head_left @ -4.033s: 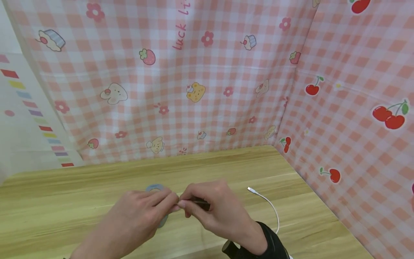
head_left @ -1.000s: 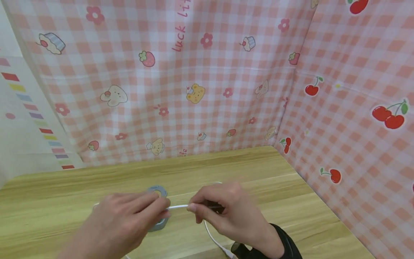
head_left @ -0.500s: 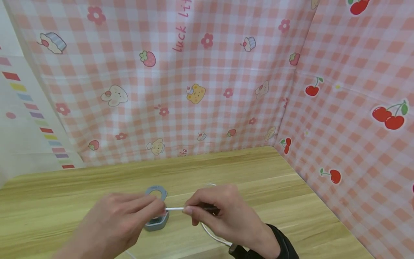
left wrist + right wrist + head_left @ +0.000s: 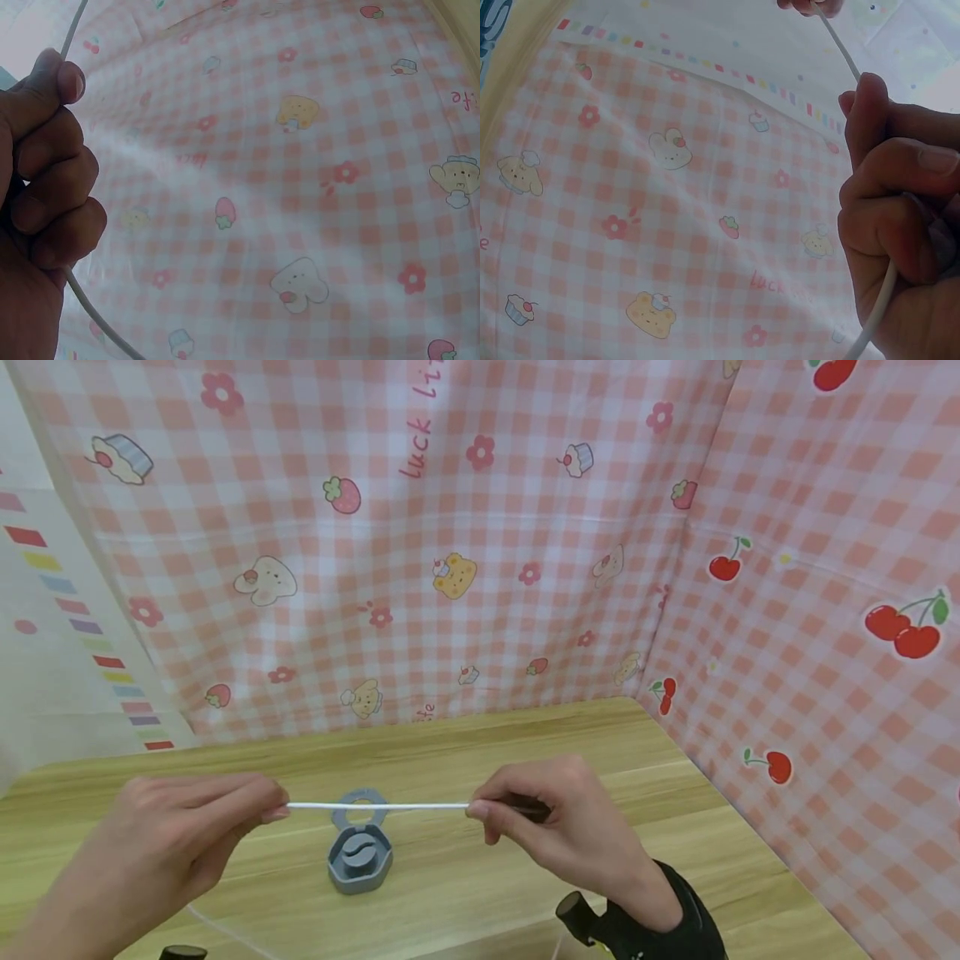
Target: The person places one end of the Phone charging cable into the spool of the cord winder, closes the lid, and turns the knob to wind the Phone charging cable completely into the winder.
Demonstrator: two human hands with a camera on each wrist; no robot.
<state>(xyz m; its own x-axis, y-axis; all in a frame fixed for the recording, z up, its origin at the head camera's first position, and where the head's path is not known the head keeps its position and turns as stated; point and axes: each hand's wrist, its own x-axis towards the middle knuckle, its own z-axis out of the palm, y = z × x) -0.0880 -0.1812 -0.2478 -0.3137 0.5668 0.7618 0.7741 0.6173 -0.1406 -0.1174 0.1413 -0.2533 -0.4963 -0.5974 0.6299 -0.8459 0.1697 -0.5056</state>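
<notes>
A white charging cable [image 4: 420, 807] is stretched straight and level between my two hands, above the table. My left hand [image 4: 172, 843] pinches it at the left, and my right hand [image 4: 566, 818] pinches it at the right. In the left wrist view, the cable [image 4: 101, 322] trails out below the curled fingers [image 4: 64, 180]. The right wrist view shows the cable [image 4: 875, 307] leaving the lower side of the right hand [image 4: 900, 202]; something pale is partly hidden in that palm. Between and below the hands, a grey hexagonal cable winder [image 4: 358, 883] lies with its ring-shaped lid [image 4: 339, 817] flipped back.
The wooden tabletop [image 4: 480, 893] ends at a pink checked cloth [image 4: 517, 610] behind and another cherry-printed cloth [image 4: 825, 710] at the right. A loose stretch of cable [image 4: 225, 931] hangs at the lower left. A black strap [image 4: 660, 914] sits on the right wrist.
Both hands have moved apart, the left much farther left, lengthening the taut cable between them. The winder, earlier partly covered by the left hand, is now in full view.
</notes>
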